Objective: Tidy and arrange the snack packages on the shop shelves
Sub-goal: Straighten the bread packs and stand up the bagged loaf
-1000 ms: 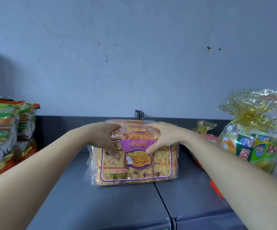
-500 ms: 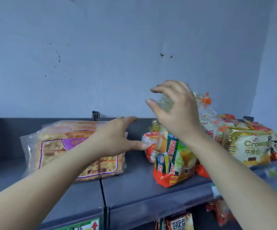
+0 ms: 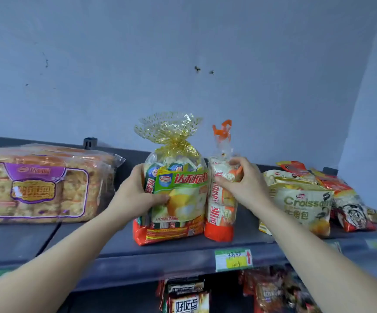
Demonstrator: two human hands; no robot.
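A dark grey metal shelf (image 3: 115,251) ran along a shop corner, with a green and yellow price label (image 3: 233,259) on its front lip and glossy snack packets (image 3: 186,299) on the level below. The left hand (image 3: 133,197) curled round the left side of a clear, crinkly gift bag (image 3: 178,195), which was tied with gold ribbon and stuffed with small wrapped cakes. The right hand (image 3: 244,184) gripped the upper part of a narrower clear bag (image 3: 220,211) with an orange base, filled with stacked red-and-white packets. Both bags stood upright, touching, mid-shelf. To the left lay a broad, clear pack of bread squares (image 3: 41,184). To the right slumped a croissant bag (image 3: 300,204). Behind rose a scuffed pale blue wall (image 3: 183,53).
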